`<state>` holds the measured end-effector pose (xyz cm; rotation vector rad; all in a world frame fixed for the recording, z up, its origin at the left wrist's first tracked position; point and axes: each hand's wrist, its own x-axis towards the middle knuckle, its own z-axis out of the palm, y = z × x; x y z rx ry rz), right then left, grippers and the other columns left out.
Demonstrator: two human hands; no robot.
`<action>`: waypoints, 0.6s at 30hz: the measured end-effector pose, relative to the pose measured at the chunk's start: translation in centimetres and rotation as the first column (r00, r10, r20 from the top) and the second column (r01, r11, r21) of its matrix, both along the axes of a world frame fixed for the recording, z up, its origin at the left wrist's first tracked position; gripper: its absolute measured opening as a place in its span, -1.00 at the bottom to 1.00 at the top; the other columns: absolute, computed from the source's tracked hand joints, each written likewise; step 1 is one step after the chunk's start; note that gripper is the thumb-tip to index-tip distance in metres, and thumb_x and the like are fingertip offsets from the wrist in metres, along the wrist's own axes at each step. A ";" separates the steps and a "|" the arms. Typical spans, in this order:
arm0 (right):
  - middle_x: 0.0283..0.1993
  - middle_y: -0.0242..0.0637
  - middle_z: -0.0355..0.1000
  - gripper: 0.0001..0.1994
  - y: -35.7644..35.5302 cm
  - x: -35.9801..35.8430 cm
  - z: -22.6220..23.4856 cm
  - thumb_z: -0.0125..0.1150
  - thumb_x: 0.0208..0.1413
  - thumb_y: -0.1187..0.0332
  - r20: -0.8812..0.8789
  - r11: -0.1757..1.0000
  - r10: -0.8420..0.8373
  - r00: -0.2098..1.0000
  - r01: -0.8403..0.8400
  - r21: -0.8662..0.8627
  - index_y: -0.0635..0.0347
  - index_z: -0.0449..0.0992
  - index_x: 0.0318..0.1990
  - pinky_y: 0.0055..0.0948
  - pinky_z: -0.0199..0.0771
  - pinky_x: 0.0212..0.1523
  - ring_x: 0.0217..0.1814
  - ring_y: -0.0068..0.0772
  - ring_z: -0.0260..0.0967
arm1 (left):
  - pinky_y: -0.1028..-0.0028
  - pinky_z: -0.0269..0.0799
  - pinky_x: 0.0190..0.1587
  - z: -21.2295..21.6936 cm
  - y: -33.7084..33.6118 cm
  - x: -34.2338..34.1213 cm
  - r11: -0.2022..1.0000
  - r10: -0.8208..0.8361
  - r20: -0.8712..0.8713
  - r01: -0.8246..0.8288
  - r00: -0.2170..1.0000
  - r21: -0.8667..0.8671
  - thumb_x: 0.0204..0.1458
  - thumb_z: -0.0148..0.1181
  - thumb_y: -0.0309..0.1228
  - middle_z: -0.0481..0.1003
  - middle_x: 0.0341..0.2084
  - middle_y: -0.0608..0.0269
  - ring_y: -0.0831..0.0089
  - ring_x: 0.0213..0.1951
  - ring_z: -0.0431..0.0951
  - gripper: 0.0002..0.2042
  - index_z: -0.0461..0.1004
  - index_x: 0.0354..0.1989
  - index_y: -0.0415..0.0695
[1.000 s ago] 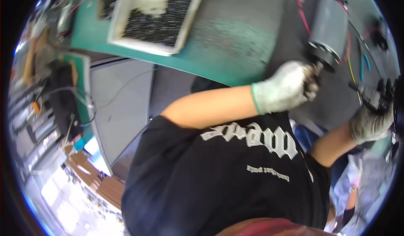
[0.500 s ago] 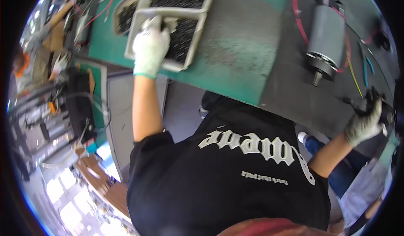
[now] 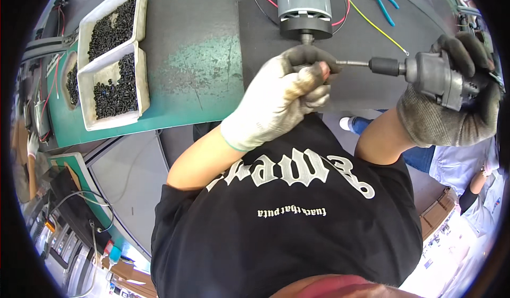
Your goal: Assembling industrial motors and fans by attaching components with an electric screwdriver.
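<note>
Dark-grey power driver (image 3: pixel 433 77): clamped in grey-gloved right hand (image 3: pixel 443 112).
White-gloved left hand (image 3: pixel 279 96): moved from white plastic tray (image 3: pixel 142 77) to slim metal bit (image 3: pixel 355 63), fingers closed.
Work: now there.

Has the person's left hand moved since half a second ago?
Yes. The left hand was inside the nearer white bin; against that bin, it has moved right, to the bit of the power driver.
</note>
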<state>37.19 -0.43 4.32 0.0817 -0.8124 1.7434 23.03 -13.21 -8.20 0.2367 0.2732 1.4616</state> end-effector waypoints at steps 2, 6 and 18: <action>-0.25 -0.25 0.29 -0.81 -0.1 0.7 -0.3 0.14 -0.10 0.46 0.008 1.000 -0.010 1.000 0.010 -0.016 0.29 0.38 -0.29 -0.50 0.29 -0.21 -0.19 -0.45 0.24 | 0.62 0.07 -0.50 0.3 0.4 0.9 0.999 0.000 0.043 0.002 0.999 -0.048 0.18 0.12 -0.24 0.35 -0.45 0.41 0.68 -0.58 0.10 -0.71 0.41 -0.12 -0.23; -0.24 -0.21 0.29 -0.80 -0.2 0.8 -1.8 0.13 -0.07 0.44 0.043 0.999 -0.043 0.998 0.044 -0.032 0.32 0.39 -0.27 -0.49 0.30 -0.20 -0.19 -0.42 0.24 | 0.62 0.21 -0.41 -0.7 0.2 1.6 0.998 -0.041 0.235 0.050 0.971 -0.032 0.17 0.15 -0.28 0.39 -0.43 0.36 0.65 -0.50 0.27 -0.78 0.44 -0.19 -0.19; -0.22 -0.10 0.30 -0.76 -0.7 0.1 -4.8 0.08 0.02 0.41 0.186 0.991 -0.107 0.977 0.120 -0.063 0.42 0.43 -0.21 -0.45 0.32 -0.16 -0.19 -0.34 0.24 | 0.62 0.12 -0.50 -0.5 -0.5 1.7 0.955 0.087 -0.184 -0.134 0.979 -0.265 0.22 0.06 -0.17 0.33 -0.49 0.37 0.69 -0.59 0.15 -0.69 0.43 -0.19 -0.23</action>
